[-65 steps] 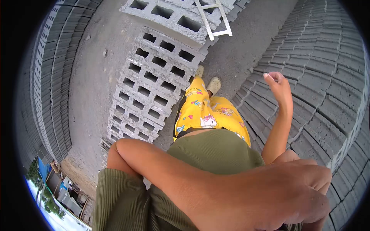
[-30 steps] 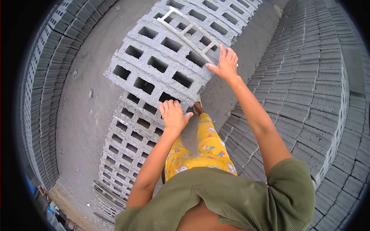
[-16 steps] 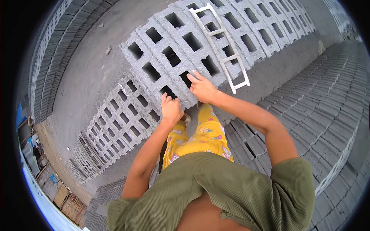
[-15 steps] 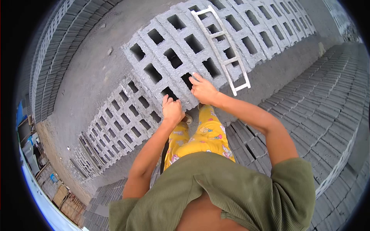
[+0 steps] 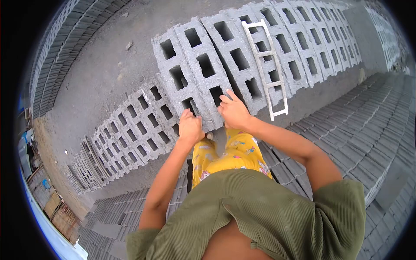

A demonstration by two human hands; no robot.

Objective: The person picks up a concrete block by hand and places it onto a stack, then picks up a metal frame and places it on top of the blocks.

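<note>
Two hollow grey blocks [image 5: 189, 69], side by side, stand at the near end of a raised row, with a dark gap between them and the rest of the row. My left hand [image 5: 190, 126] grips the near end of the outermost block, fingers at its lowest hole. Over the near end of the second block, my right hand [image 5: 234, 109] has its fingers curled at the hole edge. The fingertips inside the holes are hidden. A pale ladder-shaped frame [image 5: 265, 69] lies across the blocks farther right.
A lower row of hollow blocks [image 5: 130, 130] runs to the left. Stacked grey blocks [image 5: 346, 125] fill the right side, and another tall stack [image 5: 65, 47] stands at the upper left. Small stones [image 5: 129, 45] lie on the ground.
A gap has opened between the two near blocks and the rest of the row. The row and the pale frame appear farther right in view; both hands keep their places at the blocks.
</note>
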